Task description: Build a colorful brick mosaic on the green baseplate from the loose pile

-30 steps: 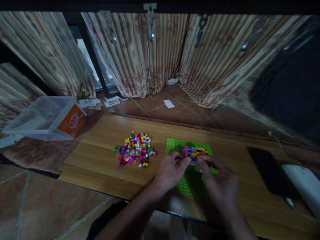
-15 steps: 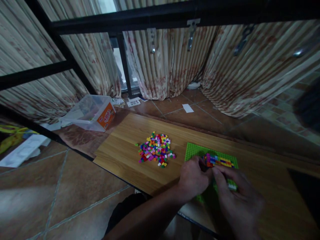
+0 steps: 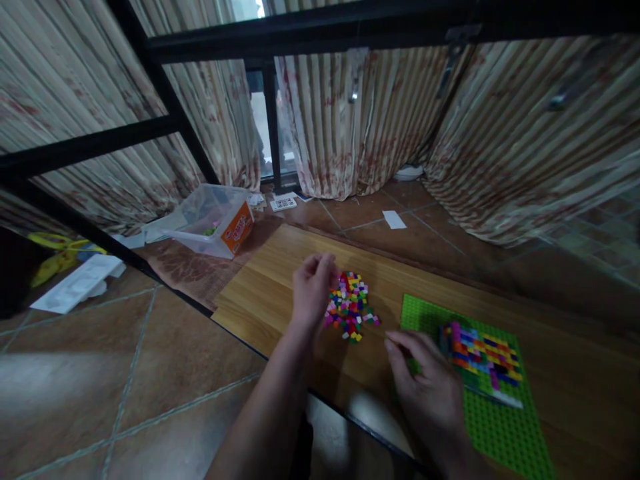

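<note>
A loose pile of small toy building bricks point(image 3: 353, 307) in many colours lies on the wooden tabletop. My left hand point(image 3: 313, 290) hangs over the pile's left edge with its fingers curled in; whatever they may hold is hidden. To the right of the pile, my right hand point(image 3: 427, 380) is closed in a pinch of thumb and forefinger, and anything at the fingertips is too small to name. Beside it lies a green studded baseplate point(image 3: 505, 433). On that plate sits a built block of multicoloured bricks point(image 3: 485, 357), touched by neither hand as far as I can see.
A clear plastic box point(image 3: 205, 227) with an orange label stands on the floor past the table's left end. Black metal bars point(image 3: 300, 40) cross in front of striped curtains point(image 3: 325, 133). A white paper point(image 3: 394, 220) lies on the tiles behind the table point(image 3: 260, 280).
Both hands have left the brick build on the baseplate. My left hand has moved left to the pile, my right hand slightly left of the plate. The view has turned, showing more of the build.
</note>
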`<state>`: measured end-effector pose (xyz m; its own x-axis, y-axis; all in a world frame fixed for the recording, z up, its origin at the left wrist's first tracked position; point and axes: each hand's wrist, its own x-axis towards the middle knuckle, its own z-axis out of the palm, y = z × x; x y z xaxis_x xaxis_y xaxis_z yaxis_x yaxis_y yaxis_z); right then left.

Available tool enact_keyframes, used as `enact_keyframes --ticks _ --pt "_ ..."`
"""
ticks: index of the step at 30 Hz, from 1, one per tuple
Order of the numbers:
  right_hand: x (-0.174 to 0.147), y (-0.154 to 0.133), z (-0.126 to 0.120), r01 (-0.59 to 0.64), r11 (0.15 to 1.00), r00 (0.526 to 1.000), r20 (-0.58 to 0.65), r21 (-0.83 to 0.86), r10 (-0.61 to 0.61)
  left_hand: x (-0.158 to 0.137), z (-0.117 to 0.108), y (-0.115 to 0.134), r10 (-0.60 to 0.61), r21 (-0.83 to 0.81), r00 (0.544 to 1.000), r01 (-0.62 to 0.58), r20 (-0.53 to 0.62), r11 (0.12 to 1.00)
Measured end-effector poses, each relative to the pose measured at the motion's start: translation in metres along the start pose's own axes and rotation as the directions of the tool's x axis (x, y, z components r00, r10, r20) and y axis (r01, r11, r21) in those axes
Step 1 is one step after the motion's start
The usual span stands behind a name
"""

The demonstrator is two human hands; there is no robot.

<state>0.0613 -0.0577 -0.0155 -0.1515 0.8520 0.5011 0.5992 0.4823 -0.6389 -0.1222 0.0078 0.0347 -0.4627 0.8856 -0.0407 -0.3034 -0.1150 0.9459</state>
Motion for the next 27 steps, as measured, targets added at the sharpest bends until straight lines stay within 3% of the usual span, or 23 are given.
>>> enact_keyframes --ticks 5,10,16,27 --pt "0.012 -0.003 0.021 -0.006 1.0 0.999 0.05 -0.011 0.006 0.013 -0.035 0.02 -0.115 -0.274 0.981 0.068 -0.159 0.959" --pt "0.053 -0.019 0.051 0.066 0.995 0.986 0.155 -0.07 -0.055 0.016 -0.052 0.031 -0.208 -0.455 0.963 0.111 -0.168 0.884" --pt "0.076 -0.013 0.089 0.233 0.971 0.919 0.34 -0.062 -0.198 0.017 -0.06 0.041 -0.282 -0.531 0.946 0.16 -0.157 0.832" --pt "0.054 0.011 0.052 0.204 0.973 0.939 0.302 -0.112 -0.162 0.015 -0.06 0.044 -0.341 -0.573 0.934 0.222 -0.107 0.789"
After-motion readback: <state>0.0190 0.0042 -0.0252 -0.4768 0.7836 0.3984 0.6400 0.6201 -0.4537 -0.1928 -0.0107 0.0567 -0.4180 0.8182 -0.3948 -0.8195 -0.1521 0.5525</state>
